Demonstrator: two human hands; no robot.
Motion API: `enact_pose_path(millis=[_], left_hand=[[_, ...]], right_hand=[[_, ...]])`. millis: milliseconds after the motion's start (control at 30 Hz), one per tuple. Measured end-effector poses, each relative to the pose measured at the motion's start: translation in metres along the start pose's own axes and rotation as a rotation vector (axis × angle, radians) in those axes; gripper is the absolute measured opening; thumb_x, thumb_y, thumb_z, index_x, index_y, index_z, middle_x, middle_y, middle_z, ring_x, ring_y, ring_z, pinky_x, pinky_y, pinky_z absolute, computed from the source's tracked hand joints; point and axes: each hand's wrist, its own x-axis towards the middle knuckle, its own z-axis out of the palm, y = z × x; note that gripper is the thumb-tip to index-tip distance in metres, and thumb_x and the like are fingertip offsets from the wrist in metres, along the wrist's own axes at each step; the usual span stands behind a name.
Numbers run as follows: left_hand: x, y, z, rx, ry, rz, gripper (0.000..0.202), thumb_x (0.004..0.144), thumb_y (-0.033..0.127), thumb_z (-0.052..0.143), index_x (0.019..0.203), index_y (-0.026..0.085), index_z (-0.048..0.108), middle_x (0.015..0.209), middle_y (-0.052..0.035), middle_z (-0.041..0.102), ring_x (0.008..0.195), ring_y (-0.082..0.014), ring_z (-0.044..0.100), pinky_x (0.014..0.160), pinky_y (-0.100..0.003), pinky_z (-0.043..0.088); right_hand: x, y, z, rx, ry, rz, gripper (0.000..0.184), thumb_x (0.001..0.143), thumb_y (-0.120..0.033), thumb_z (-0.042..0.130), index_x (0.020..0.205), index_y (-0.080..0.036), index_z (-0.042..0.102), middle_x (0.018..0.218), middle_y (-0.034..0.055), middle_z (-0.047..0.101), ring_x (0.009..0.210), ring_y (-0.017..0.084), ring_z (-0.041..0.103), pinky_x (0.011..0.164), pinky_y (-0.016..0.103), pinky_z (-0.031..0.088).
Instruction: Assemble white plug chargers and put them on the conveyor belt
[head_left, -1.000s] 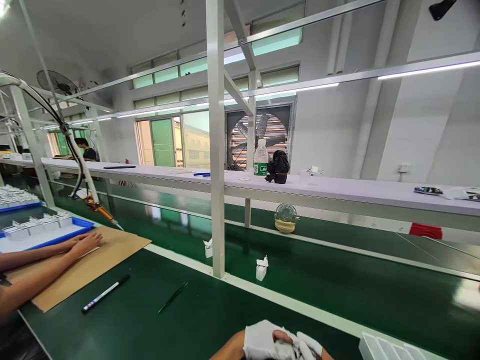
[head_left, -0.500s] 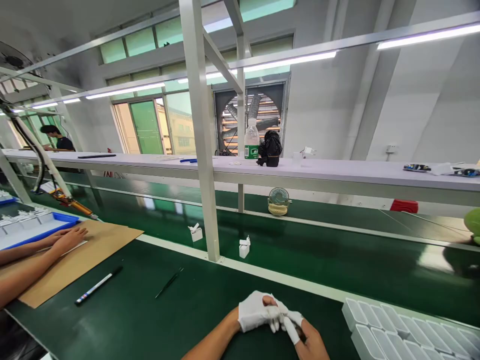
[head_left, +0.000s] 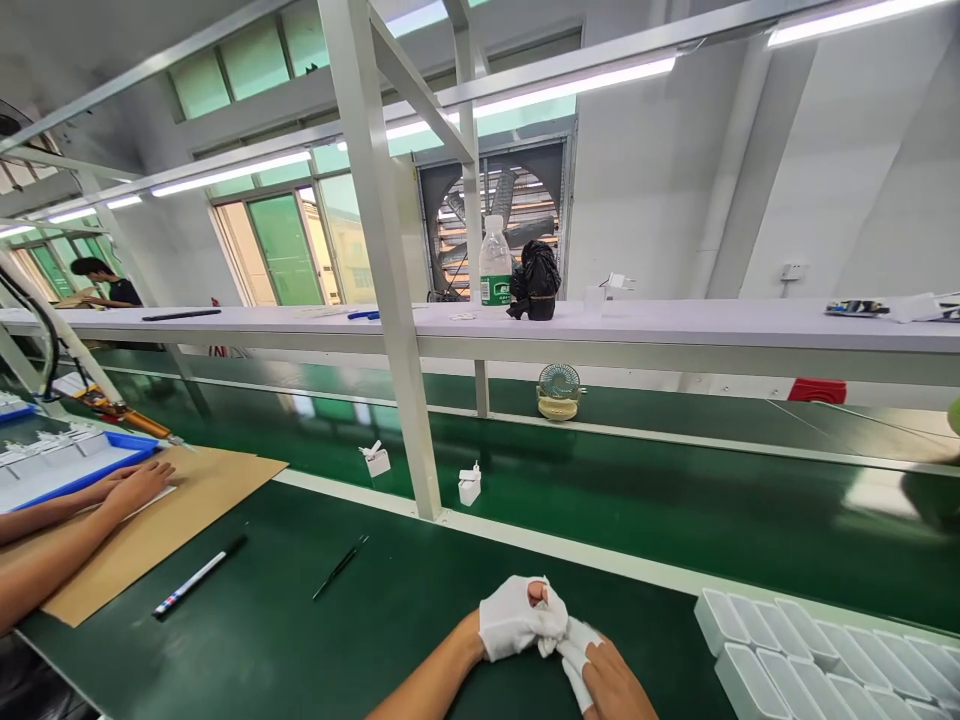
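My left hand (head_left: 511,620), in a white glove that leaves the thumb tip bare, is over the green worktable (head_left: 300,650) with its fingers curled in. My right hand (head_left: 611,670), with white coverings on some fingers, meets it at the fingertips. Both hands are closed together in front of me. Whatever lies between them, if anything, is hidden by the fingers and white cloth. To their left, black tweezers (head_left: 340,568) and a white-and-black marker pen (head_left: 199,577) lie on the table.
Several translucent white boxes (head_left: 754,680) stand in rows at right. Two small white pieces (head_left: 469,484) sit on the green conveyor belt (head_left: 637,500) beyond a metal post (head_left: 409,400). At left, a co-worker's hands (head_left: 139,485) rest on brown cardboard (head_left: 217,490) beside a blue tray (head_left: 135,445).
My view has shifted slightly. My right hand's fingers have moved closer in against the left, and the covered fingertips are now more bunched together. The co-worker's hands stay put.
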Motion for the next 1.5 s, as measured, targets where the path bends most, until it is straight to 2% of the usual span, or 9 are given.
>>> enact_pose_path(millis=[167, 300, 500, 667, 833, 1033, 1133, 1300, 1500], left_hand=[[0.001, 0.0, -0.001, 0.006, 0.002, -0.014, 0.044, 0.052, 0.043, 0.089, 0.068, 0.01, 0.065, 0.06, -0.0036, 0.061, 0.054, -0.0131, 0.055, 0.058, -0.028, 0.044], [0.001, -0.001, 0.0, 0.004, 0.015, -0.013, 0.044, 0.052, 0.042, 0.09, 0.071, 0.01, 0.066, 0.064, -0.0036, 0.062, 0.056, -0.0131, 0.055, 0.058, -0.028, 0.044], [0.005, -0.009, 0.0, -0.057, 0.023, -0.01, 0.041, 0.056, 0.034, 0.091, 0.075, 0.008, 0.067, 0.07, -0.0059, 0.064, 0.063, -0.0138, 0.058, 0.062, -0.026, 0.045], [0.008, -0.001, 0.0, -0.368, -0.03, -0.052, 0.06, 0.087, 0.063, 0.057, 0.116, 0.01, 0.06, 0.098, -0.0162, 0.067, 0.078, -0.0209, 0.066, 0.068, -0.032, 0.05], [0.011, 0.007, -0.002, -0.654, -0.127, -0.097, 0.067, 0.093, 0.065, 0.043, 0.128, 0.008, 0.054, 0.114, -0.0214, 0.063, 0.093, -0.0277, 0.067, 0.078, -0.04, 0.052], [0.006, 0.002, 0.011, -0.445, -0.004, -0.072, 0.056, 0.083, 0.046, 0.073, 0.118, 0.004, 0.06, 0.106, -0.0245, 0.067, 0.089, -0.0273, 0.069, 0.078, -0.04, 0.054], [0.009, 0.002, 0.007, -0.302, 0.102, -0.052, 0.06, 0.073, 0.047, 0.081, 0.112, 0.005, 0.063, 0.098, -0.0222, 0.069, 0.081, -0.027, 0.071, 0.068, -0.037, 0.055], [0.015, 0.008, -0.031, -0.253, 0.416, 0.055, 0.053, 0.064, 0.051, 0.085, 0.085, 0.007, 0.063, 0.077, -0.0098, 0.065, 0.058, -0.0132, 0.061, 0.053, -0.026, 0.046], [0.013, 0.01, -0.045, -0.297, 0.488, 0.113, 0.053, 0.061, 0.051, 0.086, 0.081, 0.01, 0.058, 0.078, -0.01, 0.065, 0.059, -0.0111, 0.058, 0.056, -0.025, 0.044]], right_hand=[[0.001, 0.001, 0.011, -0.087, 0.038, -0.035, 0.028, 0.081, -0.001, 0.042, 0.073, -0.02, 0.061, 0.076, 0.0062, 0.064, 0.085, 0.024, 0.068, 0.104, 0.048, 0.05], [0.004, -0.003, -0.002, -0.023, -0.005, -0.046, 0.024, 0.067, -0.006, 0.047, 0.08, -0.021, 0.061, 0.082, 0.0077, 0.066, 0.09, 0.029, 0.068, 0.1, 0.053, 0.052], [0.008, -0.01, -0.023, -0.023, 0.019, -0.039, 0.027, 0.074, -0.008, 0.047, 0.091, -0.023, 0.062, 0.094, 0.0074, 0.069, 0.102, 0.03, 0.067, 0.096, 0.052, 0.055], [0.014, -0.02, -0.03, -0.042, 0.029, 0.044, 0.024, 0.09, -0.015, 0.049, 0.111, -0.019, 0.061, 0.119, 0.0125, 0.065, 0.122, 0.03, 0.058, 0.11, 0.057, 0.044], [0.019, -0.025, -0.034, -0.074, 0.003, 0.091, 0.044, 0.096, -0.027, 0.052, 0.137, -0.012, 0.045, 0.138, 0.0174, 0.054, 0.133, 0.032, 0.048, 0.11, 0.061, 0.042], [0.01, -0.023, -0.029, -0.102, -0.04, 0.067, 0.023, 0.095, -0.027, 0.052, 0.114, -0.018, 0.06, 0.121, 0.014, 0.064, 0.118, 0.031, 0.06, 0.107, 0.061, 0.045], [0.005, -0.02, -0.026, -0.111, -0.042, 0.039, 0.015, 0.094, -0.025, 0.05, 0.098, -0.019, 0.063, 0.108, 0.0134, 0.067, 0.113, 0.032, 0.062, 0.105, 0.06, 0.046], [0.001, -0.016, -0.02, -0.137, 0.004, -0.004, 0.03, 0.097, -0.029, 0.047, 0.121, -0.016, 0.058, 0.126, 0.0165, 0.062, 0.126, 0.035, 0.054, 0.104, 0.057, 0.046], [0.002, -0.016, -0.021, -0.12, -0.016, 0.0, 0.036, 0.098, -0.03, 0.047, 0.129, -0.014, 0.056, 0.132, 0.0169, 0.059, 0.13, 0.035, 0.05, 0.107, 0.056, 0.044]])
